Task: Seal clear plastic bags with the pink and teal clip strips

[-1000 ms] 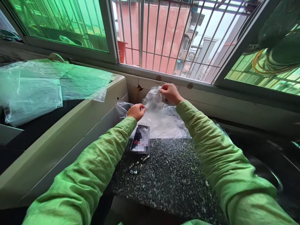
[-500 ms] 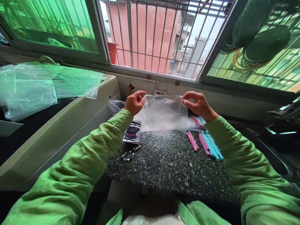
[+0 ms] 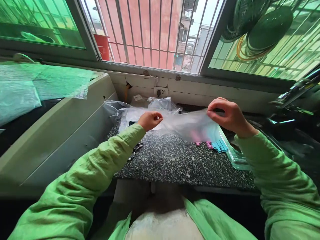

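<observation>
A clear plastic bag (image 3: 185, 124), blurred by motion, is stretched in the air above the speckled countertop (image 3: 172, 163). My left hand (image 3: 150, 120) pinches one of its corners between thumb and fingers. At the other end, higher up, my right hand (image 3: 230, 116) pinches the opposite corner. Pink strips (image 3: 209, 144) and turquoise strips (image 3: 219, 146) lie on the counter under the bag's right side, partly seen through it. Beside my left forearm, a beaded string (image 3: 136, 149) rests on the counter, and my sleeve covers part of it.
Behind my hands lie crumpled clear bags (image 3: 163, 105) near a wall socket (image 3: 161, 91). To the right is a clear, green-edged tray or package (image 3: 236, 156), with a faucet (image 3: 300, 88) beyond. A white appliance (image 3: 75, 116) bearing plastic sheets (image 3: 60, 80) borders the left. A barred window (image 3: 150, 33) stands behind.
My hands have moved farther apart; the right one shifted right, and the bag now slants and blurs instead of hanging flat. The view has turned slightly right.
</observation>
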### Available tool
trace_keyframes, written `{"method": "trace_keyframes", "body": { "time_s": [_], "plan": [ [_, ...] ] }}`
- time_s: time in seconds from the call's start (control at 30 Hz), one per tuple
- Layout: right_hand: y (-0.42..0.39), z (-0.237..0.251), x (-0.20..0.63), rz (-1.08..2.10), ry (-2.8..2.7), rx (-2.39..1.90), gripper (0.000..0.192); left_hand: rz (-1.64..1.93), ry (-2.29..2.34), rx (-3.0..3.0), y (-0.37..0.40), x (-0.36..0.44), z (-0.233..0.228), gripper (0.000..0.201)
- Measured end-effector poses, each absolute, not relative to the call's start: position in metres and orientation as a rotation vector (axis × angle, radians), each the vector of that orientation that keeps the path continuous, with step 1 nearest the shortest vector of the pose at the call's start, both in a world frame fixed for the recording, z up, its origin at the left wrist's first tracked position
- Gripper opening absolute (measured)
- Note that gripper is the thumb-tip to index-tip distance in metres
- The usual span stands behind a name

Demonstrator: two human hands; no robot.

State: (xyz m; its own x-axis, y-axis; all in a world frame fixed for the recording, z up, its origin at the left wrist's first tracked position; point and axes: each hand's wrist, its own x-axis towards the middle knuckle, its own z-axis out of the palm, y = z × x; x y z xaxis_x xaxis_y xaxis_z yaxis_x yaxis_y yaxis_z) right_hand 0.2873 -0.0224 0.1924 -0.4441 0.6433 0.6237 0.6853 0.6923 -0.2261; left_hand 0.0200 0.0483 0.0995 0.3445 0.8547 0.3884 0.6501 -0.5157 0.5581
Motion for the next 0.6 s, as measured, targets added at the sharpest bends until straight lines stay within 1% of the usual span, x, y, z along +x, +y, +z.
{"method": "trace_keyframes", "body": {
  "time_s": [0.13, 0.3, 0.47, 0.6],
  "plan": [
    [-0.062, 0.175, 0.291, -0.031, -2.299, -1.018, 0.01, 0.947, 1.375, 2.506, 0.014, 0.009, 0.085, 0.019],
    [-0.104, 0.127, 0.287, 0.082, -2.463, -0.988, 0.008, 0.888, 1.288, 2.749, -0.028, -0.011, 0.055, 0.023],
    [-0.126, 0.076, 0.285, 0.057, -2.537, -1.043, 0.01, 0.716, 1.258, 2.971, -0.056, -0.023, 0.021, 0.027],
    [-0.134, 0.054, 0.289, 0.079, -2.604, -1.124, 0.012, 0.692, 1.175, 3.082, -0.07, -0.025, 0.002, 0.024]
  ]
}}
